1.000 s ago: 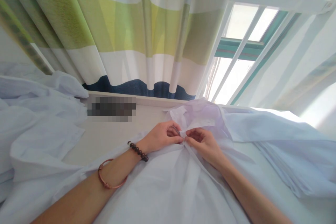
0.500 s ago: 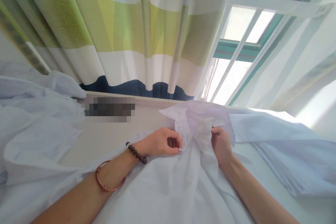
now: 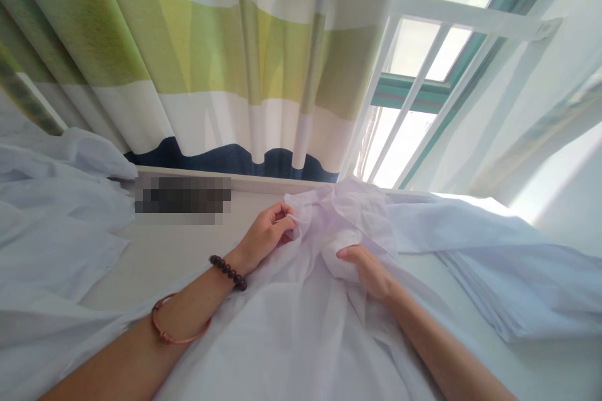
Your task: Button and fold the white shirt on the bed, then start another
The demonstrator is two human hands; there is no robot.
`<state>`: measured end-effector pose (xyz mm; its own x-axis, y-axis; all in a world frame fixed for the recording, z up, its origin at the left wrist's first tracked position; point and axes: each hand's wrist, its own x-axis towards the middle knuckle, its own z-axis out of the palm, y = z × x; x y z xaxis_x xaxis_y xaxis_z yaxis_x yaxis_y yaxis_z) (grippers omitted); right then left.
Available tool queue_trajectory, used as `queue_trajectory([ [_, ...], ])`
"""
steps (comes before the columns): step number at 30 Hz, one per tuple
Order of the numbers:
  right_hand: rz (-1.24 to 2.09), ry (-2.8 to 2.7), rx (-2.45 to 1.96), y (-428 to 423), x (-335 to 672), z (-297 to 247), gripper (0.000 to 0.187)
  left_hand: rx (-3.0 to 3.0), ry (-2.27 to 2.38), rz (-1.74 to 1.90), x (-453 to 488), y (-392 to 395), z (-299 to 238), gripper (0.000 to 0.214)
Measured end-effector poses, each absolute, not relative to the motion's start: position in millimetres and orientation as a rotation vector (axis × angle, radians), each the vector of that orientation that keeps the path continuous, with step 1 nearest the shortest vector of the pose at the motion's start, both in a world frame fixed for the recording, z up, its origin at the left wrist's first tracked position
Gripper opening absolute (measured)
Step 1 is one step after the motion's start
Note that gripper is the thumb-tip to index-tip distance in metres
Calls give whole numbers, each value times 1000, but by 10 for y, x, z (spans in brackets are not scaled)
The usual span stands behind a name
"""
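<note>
A thin white garment [image 3: 291, 338] lies in loose folds across the surface before me, its gathered far end reaching the wall-side edge. My left hand [image 3: 268, 232], with a dark bead bracelet and a copper-coloured bangle on the wrist and forearm, pinches the garment's edge between thumb and fingers. My right hand [image 3: 374, 272] is closed on a bunched fold nearer the middle. Its thumb lies on top of the cloth, and the other fingers are mostly hidden beneath it. The garment's exact kind cannot be made out.
Crumpled white clothes [image 3: 51, 213] are heaped at the left. Folded white cloth [image 3: 498, 282] lies in a stack at the right. A striped curtain [image 3: 197, 50] hangs behind, beside a barred window [image 3: 418, 69]. A blurred-out dark patch [image 3: 183, 197] is near the back edge.
My left hand has moved up and left along the garment's edge. My right hand has come inward and lower, with the cloth bunched under its thumb. The view has shifted slightly right.
</note>
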<state>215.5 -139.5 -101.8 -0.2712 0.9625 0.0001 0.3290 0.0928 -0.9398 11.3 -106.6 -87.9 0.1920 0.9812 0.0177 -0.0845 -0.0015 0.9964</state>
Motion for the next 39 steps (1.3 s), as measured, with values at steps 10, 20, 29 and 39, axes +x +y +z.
queue_trajectory([
  [10,1363,-2159,-1347,-1413,2262,-608,35,1720,1070,926,93,-1071,-965,58],
  [20,1036,-1706,-1462,-1308,2578,-333,60,2678,939,651,181,-1247,-967,66],
  [29,1258,-1617,-1391,-1202,2578,-589,52,2913,872,414,276,-1314,-953,49],
  [39,1177,-1129,-1131,-1054,2875,-595,79,2679,728,432,185,-1228,-924,52],
])
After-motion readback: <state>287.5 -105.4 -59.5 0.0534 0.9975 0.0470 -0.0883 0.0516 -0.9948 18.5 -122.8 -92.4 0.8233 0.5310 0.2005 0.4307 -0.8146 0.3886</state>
